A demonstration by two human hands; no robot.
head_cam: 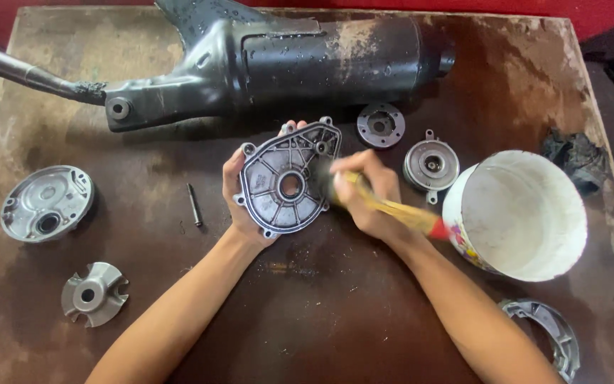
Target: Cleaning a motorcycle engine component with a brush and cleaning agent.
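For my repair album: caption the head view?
Left hand holds a metal cover while right hand brushes it beside a white bucket.

cover (289,186) centre, on table (321,306) | exhaust (271,60) behind | bucket (524,213) right | hub plate (47,203) far left

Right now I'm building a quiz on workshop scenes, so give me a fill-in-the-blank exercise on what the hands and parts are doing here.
1. The left hand holds a ribbed metal engine cover with a round ____ in its middle.
2. The right hand grips a ____ with a yellow handle.
3. The white plastic bucket lies tipped on the person's ____ side.
4. Across the table's far edge lies a black ____.

Missing words: hole; brush; right; exhaust muffler
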